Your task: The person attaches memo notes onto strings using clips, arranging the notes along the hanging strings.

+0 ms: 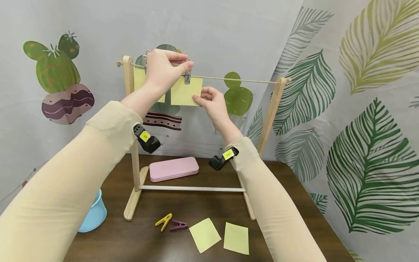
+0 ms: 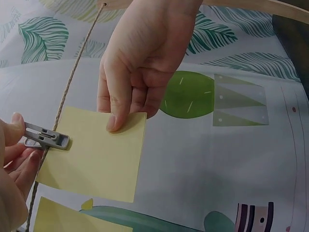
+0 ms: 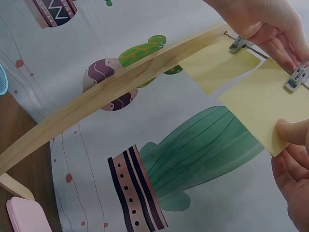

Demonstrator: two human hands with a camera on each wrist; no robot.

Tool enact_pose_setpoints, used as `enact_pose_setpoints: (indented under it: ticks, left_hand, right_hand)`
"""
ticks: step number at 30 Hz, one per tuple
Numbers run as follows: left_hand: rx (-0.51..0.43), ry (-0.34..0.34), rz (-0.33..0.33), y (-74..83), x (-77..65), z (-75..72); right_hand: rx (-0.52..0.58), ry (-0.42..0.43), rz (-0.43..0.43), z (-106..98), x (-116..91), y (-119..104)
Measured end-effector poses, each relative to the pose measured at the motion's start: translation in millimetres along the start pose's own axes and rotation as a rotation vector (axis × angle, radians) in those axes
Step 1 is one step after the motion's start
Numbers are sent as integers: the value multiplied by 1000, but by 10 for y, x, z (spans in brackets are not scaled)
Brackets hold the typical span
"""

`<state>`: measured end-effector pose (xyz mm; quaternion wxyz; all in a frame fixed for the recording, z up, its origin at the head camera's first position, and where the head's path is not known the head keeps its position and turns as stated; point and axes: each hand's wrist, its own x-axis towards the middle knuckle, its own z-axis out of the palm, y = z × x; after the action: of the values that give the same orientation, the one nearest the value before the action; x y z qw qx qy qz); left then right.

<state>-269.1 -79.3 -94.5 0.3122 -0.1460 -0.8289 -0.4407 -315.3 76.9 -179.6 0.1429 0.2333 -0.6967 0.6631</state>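
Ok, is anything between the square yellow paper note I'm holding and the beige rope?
Nothing visible: the square yellow paper note, pinched in the right hand, has its top edge at the thin beige rope, where a grey clip sits.

Right of the yellow note I pinch, I can reach beneath the bare rope as far as the right post. Left of that note a second note blocks me; below, the white crossbar.
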Motion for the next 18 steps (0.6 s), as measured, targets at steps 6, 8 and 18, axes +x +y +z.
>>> enact_pose_setpoints:
  ticks: [6, 8, 18]
  left_hand:
    - [-17, -2, -2, -14, 6, -7]
    - [-33, -1, 2, -12, 8, -12]
    - [-44, -2, 23, -19, -17, -31]
  right_hand:
    - [16, -1, -2, 17, -2, -3]
    - [21, 0, -6, 19, -1, -10]
    - [26, 13, -29, 22, 5, -3]
